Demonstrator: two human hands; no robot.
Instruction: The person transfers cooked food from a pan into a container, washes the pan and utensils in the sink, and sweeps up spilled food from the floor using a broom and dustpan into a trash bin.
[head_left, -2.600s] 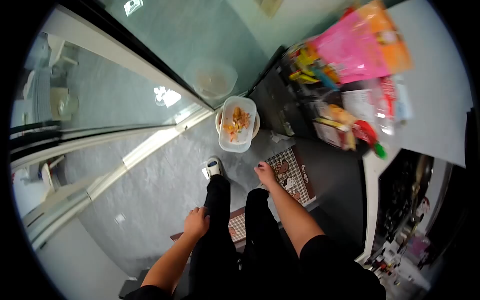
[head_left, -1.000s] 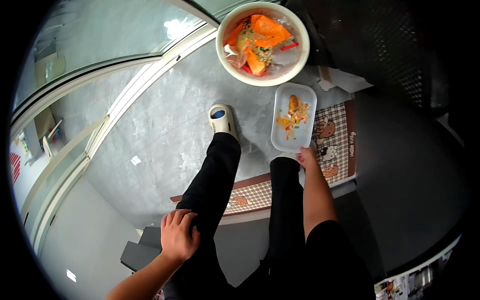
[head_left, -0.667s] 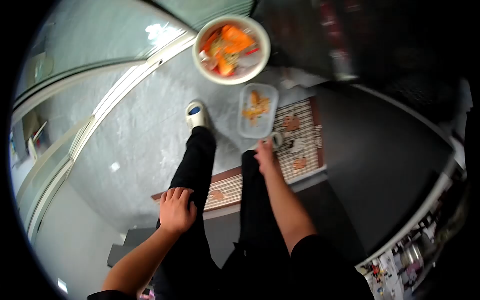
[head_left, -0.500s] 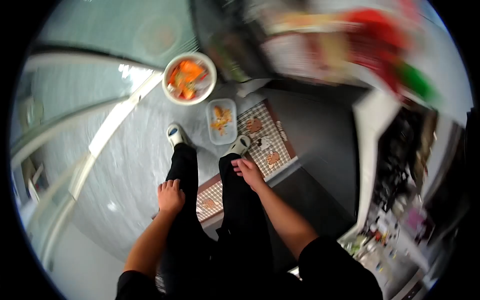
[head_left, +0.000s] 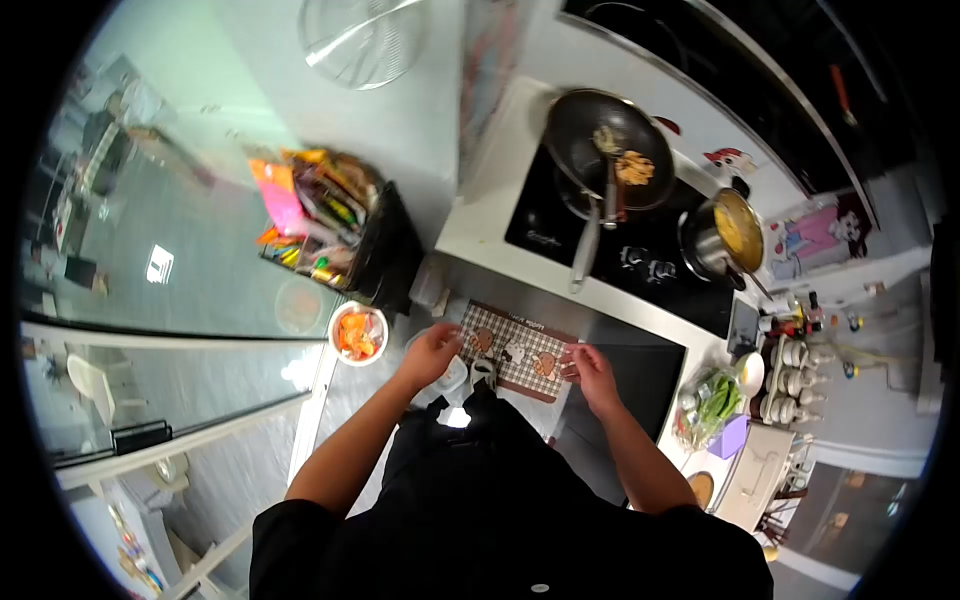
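My left hand is held out in front of my body above the floor, fingers loosely apart with nothing visible in them. On the other side, my right hand hovers near the counter front, fingers spread and holding nothing. Below them lies a checked floor mat with cartoon bears. A translucent plastic tub on the floor is partly hidden by my left hand and arm. Left of that hand stands a round white bin with orange and red scraps inside.
A frying pan with a spatula and browned food sits on the black cooktop. Beside it is a pot of yellow food. Leafy greens lie on the right counter. A black crate of packets stands left, by glass doors.
My view has risen from the floor, bringing the cooktop and counter into sight. Both hands have lifted away from my legs and now hang forward. My body looks more upright.
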